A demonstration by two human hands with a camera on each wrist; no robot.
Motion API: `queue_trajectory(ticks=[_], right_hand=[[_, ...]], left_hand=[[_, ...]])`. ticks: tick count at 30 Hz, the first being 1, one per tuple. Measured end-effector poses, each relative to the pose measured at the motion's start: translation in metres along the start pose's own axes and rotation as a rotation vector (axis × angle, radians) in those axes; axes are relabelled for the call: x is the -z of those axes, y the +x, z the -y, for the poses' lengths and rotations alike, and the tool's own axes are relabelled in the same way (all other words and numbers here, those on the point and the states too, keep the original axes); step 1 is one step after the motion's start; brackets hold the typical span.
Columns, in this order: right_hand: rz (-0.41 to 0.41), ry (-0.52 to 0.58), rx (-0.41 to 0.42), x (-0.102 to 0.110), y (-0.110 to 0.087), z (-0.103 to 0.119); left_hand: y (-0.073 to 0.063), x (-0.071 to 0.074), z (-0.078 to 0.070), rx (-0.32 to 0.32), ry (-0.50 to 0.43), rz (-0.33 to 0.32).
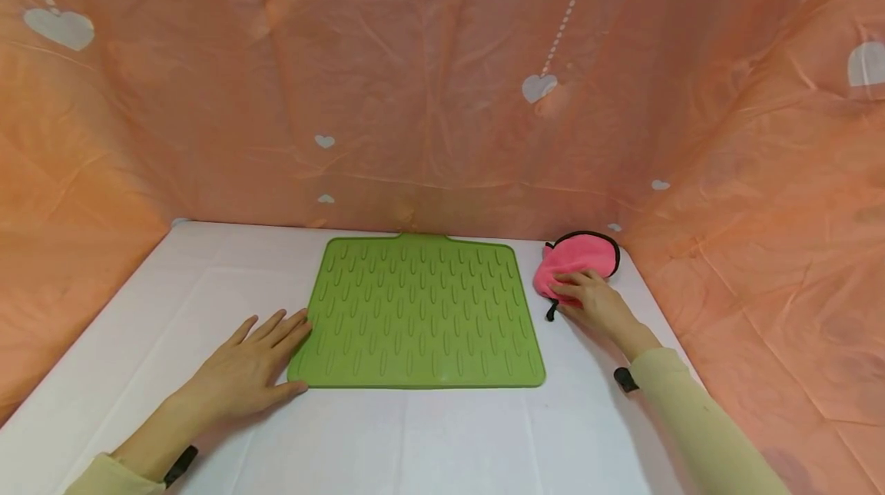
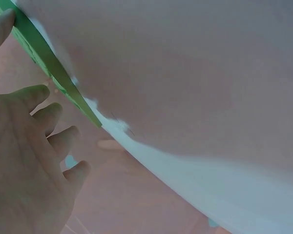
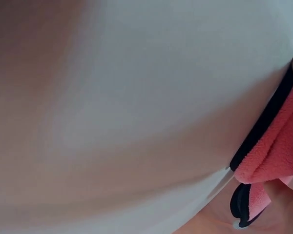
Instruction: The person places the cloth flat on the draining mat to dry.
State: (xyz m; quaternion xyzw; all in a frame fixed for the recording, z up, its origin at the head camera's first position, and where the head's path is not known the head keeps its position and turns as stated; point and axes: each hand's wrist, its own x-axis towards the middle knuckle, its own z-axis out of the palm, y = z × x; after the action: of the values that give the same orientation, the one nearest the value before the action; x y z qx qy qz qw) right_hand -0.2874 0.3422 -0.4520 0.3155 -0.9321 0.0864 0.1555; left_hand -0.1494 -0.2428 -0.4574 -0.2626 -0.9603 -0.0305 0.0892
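Observation:
A green rectangular mat (image 1: pixel 422 314) with raised ridges and a tab at its far edge lies flat on the white table. At its left edge my left hand (image 1: pixel 238 372) rests with spread fingers, the fingertips and thumb touching the rim. In the left wrist view the mat (image 2: pixel 51 63) appears edge-on beside that hand (image 2: pixel 29 141). To the right of the mat lies a folded pink fleece cloth (image 1: pixel 577 257) with black trim. My right hand (image 1: pixel 601 307) pinches its near part. The right wrist view shows the cloth (image 3: pixel 278 146) between thumb and fingers, mostly cut off.
White cloth covers the table (image 1: pixel 456 433). An orange curtain (image 1: pixel 429 111) with pale hearts hangs behind the table and along both sides. Dark bands (image 1: pixel 625 380) sit at both wrists, beside light sleeves.

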Motion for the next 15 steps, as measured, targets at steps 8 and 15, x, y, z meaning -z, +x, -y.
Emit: queue_trajectory(ticks=[8, 15], right_hand=[[-0.067, 0.046, -0.047, -0.002, 0.0041, -0.0002], [-0.131, 0.135, -0.116, 0.004, 0.006, -0.0008]], left_hand=[[-0.0011, 0.0006, -0.0008, 0.006, 0.001, 0.009], [0.0004, 0.0019, 0.0001, 0.011, -0.009, 0.024]])
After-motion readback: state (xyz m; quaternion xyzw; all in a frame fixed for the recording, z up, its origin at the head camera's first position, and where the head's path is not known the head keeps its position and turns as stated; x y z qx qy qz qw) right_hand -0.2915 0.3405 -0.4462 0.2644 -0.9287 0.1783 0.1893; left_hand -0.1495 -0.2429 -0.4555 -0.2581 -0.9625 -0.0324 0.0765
